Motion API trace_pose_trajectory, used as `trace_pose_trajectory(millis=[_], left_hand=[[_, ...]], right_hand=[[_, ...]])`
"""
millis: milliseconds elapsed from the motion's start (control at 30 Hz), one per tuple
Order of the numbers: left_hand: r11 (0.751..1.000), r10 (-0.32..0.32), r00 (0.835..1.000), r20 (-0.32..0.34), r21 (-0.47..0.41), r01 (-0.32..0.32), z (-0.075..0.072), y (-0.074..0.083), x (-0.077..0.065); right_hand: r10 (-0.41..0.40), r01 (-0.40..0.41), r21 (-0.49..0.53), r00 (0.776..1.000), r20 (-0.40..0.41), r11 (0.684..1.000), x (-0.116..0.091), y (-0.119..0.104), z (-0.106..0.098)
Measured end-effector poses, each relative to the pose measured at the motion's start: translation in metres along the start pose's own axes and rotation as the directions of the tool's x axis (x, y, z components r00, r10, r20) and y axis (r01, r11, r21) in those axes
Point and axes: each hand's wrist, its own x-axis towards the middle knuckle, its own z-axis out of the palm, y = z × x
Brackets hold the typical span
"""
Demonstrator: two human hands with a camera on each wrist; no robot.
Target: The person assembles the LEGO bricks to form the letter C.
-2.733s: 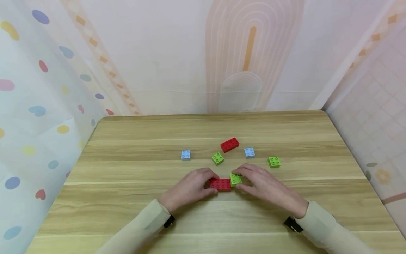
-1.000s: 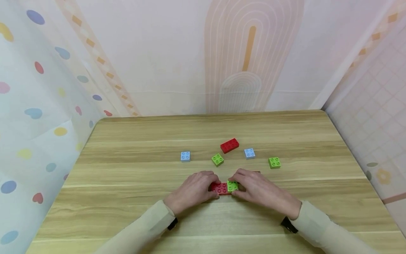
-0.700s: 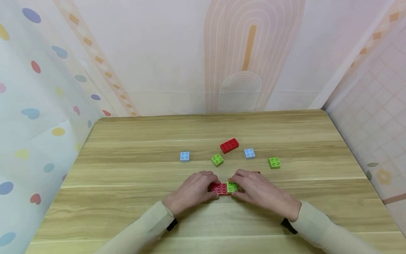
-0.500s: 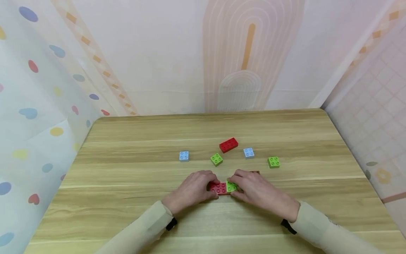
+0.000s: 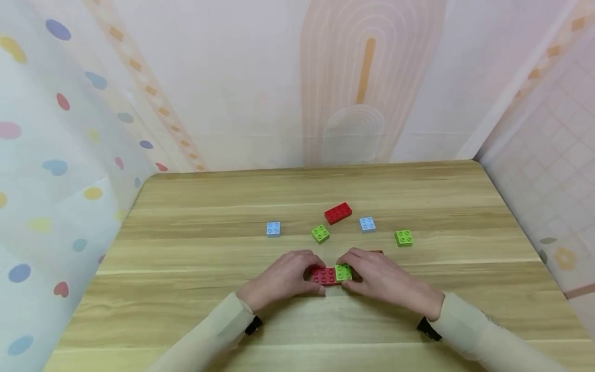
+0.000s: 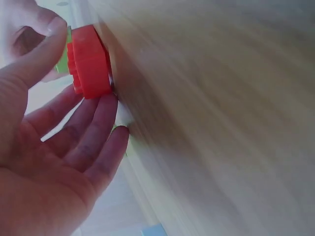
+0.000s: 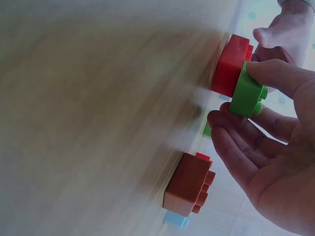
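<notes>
A long red brick [image 5: 323, 276] lies on the table in front of me, with a small green brick [image 5: 343, 272] over its right end, studs up. My left hand [image 5: 285, 279] is at the red brick's left end. In the left wrist view its fingers touch one side of the red brick [image 6: 92, 64], while the thumb stands apart from it. My right hand [image 5: 388, 281] pinches the green brick [image 7: 246, 93] between thumb and fingertips. Whether the green brick is pressed fully down cannot be told.
Behind the hands lie another red brick [image 5: 338, 213], two light blue bricks [image 5: 273, 229] [image 5: 367, 224] and two green bricks [image 5: 320, 233] [image 5: 404, 238]. A brown brick [image 7: 187, 182] stands beyond my right hand, mostly hidden in the head view. Patterned cloth [image 5: 232, 93] hangs behind the table.
Earlier the green brick was beside the red brick's right end; now it is over that end. My left thumb has come away from the red brick within the last half second.
</notes>
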Motion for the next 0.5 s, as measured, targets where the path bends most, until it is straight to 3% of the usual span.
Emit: trace_pose_trajectory(millis=[167,333,500], left_hand=[[0.999,0.029,0.999,-0.023,-0.031,-0.030,-0.007,-0.006,-0.008],[0.997,0.068,0.990,-0.127,-0.021,-0.071,-0.026,-0.017,-0.018],[0.997,0.067,0.967,-0.247,-0.031,-0.077,-0.040,-0.036,-0.023]], right_hand=[[0.006,-0.006,0.014,1.000,0.009,1.000,0.001,0.002,0.000],[0.009,-0.010,0.018,1.000,0.024,1.000,0.002,0.000,-0.002],[0.000,-0.001,0.027,1.000,0.030,1.000,0.002,0.000,-0.001]])
